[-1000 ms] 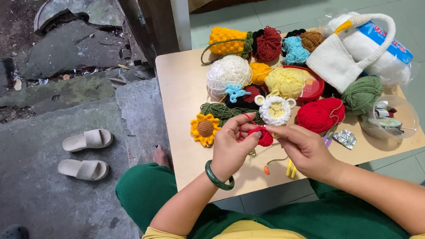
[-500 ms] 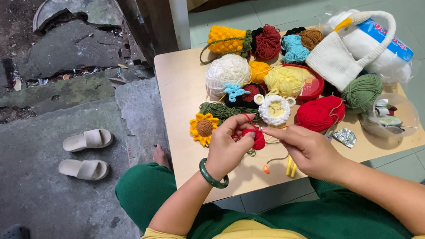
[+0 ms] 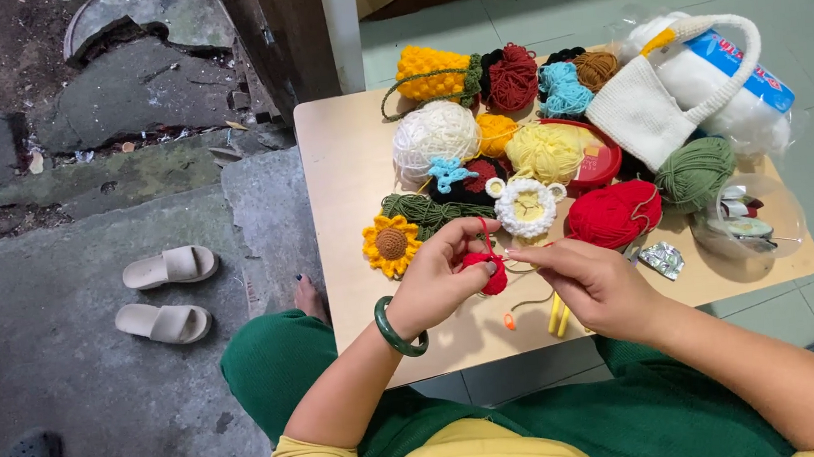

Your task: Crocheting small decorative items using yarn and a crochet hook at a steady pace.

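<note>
Now your left hand (image 3: 439, 279) pinches the small red crochet piece (image 3: 486, 269) over the table's (image 3: 347, 194) near edge. Just to its right, your right hand (image 3: 594, 287) is closed on a thin hook, its tip pointing left into the piece.

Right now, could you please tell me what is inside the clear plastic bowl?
The clear plastic bowl holds a few small items, partly silvery and dark; glare stops me from telling what they are.

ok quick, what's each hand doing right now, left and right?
Left hand: closed on a small red crochet piece, pinched in its fingertips.
Right hand: fingers pinched together beside that piece; whether they grip a strand or hook cannot be told.
</note>
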